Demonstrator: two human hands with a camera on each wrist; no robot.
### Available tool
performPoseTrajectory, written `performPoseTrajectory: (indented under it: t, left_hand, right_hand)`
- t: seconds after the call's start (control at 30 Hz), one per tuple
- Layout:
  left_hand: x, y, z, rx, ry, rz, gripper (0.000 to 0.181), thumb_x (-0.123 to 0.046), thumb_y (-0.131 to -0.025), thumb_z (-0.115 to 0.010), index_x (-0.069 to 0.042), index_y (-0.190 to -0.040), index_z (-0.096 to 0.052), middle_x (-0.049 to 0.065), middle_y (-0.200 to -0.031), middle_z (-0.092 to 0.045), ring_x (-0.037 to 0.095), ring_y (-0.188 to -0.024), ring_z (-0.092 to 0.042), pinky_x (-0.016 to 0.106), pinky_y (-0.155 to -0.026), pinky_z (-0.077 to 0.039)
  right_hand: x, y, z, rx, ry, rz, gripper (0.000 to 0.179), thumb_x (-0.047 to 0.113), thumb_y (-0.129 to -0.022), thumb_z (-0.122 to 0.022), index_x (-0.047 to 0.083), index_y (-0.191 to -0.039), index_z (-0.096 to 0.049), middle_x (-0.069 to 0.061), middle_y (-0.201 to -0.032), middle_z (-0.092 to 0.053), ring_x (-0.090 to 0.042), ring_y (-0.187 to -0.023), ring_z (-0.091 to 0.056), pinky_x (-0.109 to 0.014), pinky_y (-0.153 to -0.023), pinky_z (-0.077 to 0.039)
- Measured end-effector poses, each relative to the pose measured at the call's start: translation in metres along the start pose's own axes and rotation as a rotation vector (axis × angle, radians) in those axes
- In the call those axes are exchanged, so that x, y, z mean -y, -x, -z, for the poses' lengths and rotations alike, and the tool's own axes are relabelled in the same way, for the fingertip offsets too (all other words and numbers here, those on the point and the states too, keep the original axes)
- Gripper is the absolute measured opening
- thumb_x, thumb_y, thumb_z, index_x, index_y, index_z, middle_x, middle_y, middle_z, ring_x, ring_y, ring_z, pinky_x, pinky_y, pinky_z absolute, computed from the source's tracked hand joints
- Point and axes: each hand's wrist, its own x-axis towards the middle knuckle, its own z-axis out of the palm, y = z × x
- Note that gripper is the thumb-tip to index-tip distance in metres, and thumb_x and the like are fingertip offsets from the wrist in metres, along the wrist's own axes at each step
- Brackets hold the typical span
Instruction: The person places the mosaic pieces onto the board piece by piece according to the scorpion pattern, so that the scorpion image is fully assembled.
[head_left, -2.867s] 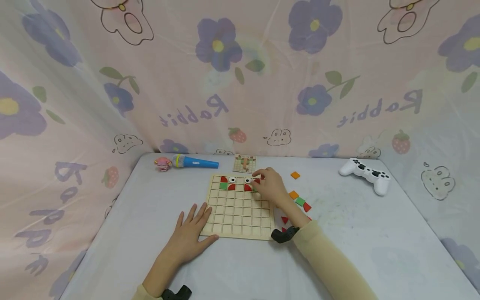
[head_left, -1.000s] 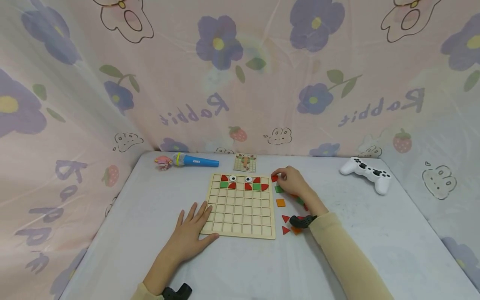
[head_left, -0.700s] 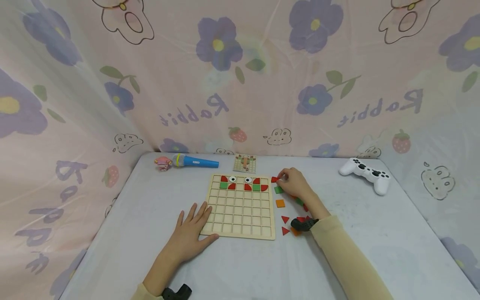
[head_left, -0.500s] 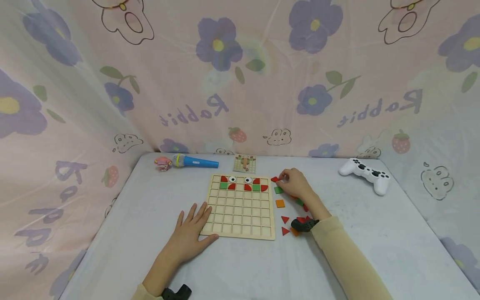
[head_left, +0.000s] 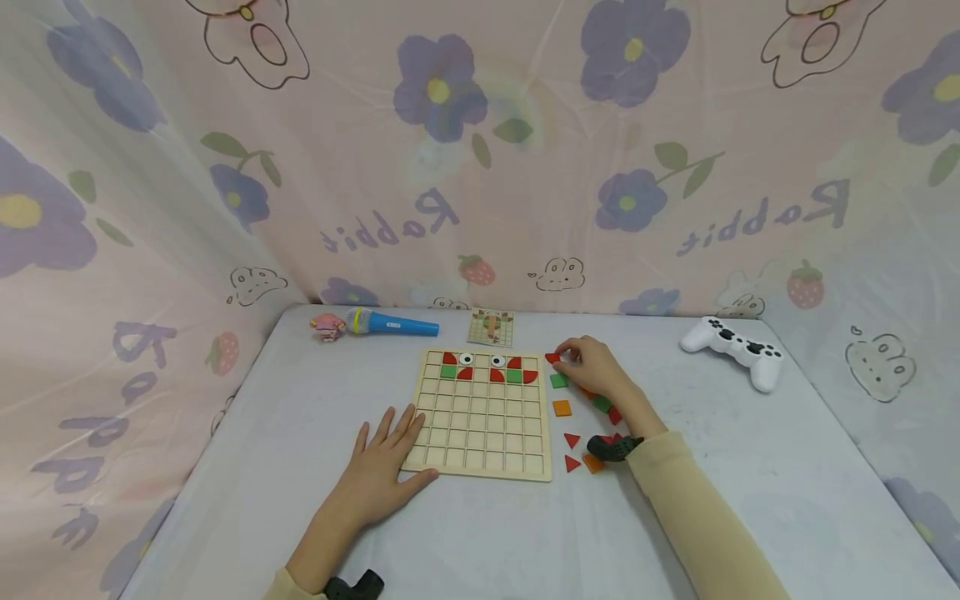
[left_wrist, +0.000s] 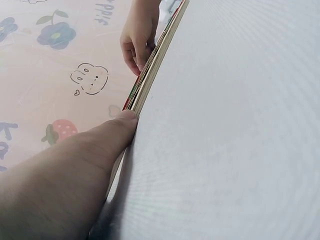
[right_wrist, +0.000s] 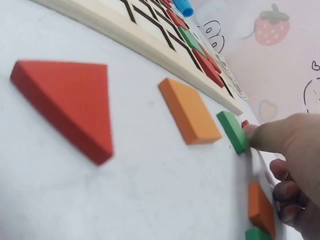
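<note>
In the head view my left hand (head_left: pixel 382 471) lies with fingers spread over the left edge of a wooden grid board (head_left: pixel 483 433), thumb along its near corner. Red, green and eye tiles sit in the board's two far rows. My right hand (head_left: pixel 596 368) is beyond the board's right edge, thumb and forefinger pinching a small red tile (head_left: pixel 552 358). In the right wrist view the thumb hides most of that red tile (right_wrist: pixel 245 123). Close below it are a green square tile (head_left: pixel 559 381) and an orange square tile (head_left: pixel 562 408).
Red triangle tiles (head_left: pixel 572 440) and other loose tiles lie right of the board, some under the right forearm. A picture card (head_left: pixel 491 327) lies behind the board. A toy microphone (head_left: pixel 397 323) and pink figurine (head_left: pixel 327 327) stand back left, a white game controller (head_left: pixel 733 352) back right.
My right hand has moved from the board's far right corner to the red tile outside it. A red quarter-round tile now shows in the right column. The pinched tile has turned slightly; the left hand stays.
</note>
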Motion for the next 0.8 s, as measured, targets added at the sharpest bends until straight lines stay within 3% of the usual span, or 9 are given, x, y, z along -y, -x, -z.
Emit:
performPoseTrajectory:
  t: [0.37, 0.6, 0.8]
  left_hand:
    - [-0.001, 0.0, 0.001, 0.009, 0.005, 0.004, 0.092, -0.068, -0.098, -0.06, -0.015, -0.168, -0.034, 0.005, -0.176, -0.023, 0.039, -0.164, -0.013, 0.071, -0.127, -0.006]
    - [0.001, -0.001, 0.0, 0.012, 0.002, 0.009, 0.092, -0.07, -0.098, -0.059, -0.016, -0.168, -0.033, 0.005, -0.176, -0.022, 0.039, -0.164, -0.012, 0.071, -0.127, -0.005]
    - [0.001, -0.001, 0.0, 0.013, 0.0, 0.008, 0.092, -0.07, -0.098, -0.059, -0.016, -0.168, -0.033, 0.004, -0.176, -0.022, 0.038, -0.164, -0.012, 0.071, -0.127, -0.006]
  right_hand:
    - [0.004, 0.005, -0.001, -0.053, -0.05, -0.012, 0.034, 0.029, -0.099, -0.078, 0.005, -0.122, -0.074, -0.012, -0.102, -0.063, -0.027, -0.093, -0.055, -0.036, -0.079, -0.046]
    - [0.025, 0.007, -0.005, -0.078, -0.106, -0.002, 0.035, 0.031, -0.098, -0.079, 0.004, -0.12, -0.075, -0.011, -0.097, -0.06, -0.025, -0.087, -0.052, -0.034, -0.071, -0.042]
    - [0.047, 0.005, -0.02, -0.086, -0.148, 0.073, 0.035, 0.03, -0.097, -0.08, 0.004, -0.118, -0.076, -0.009, -0.093, -0.058, -0.021, -0.077, -0.048, -0.031, -0.064, -0.039]
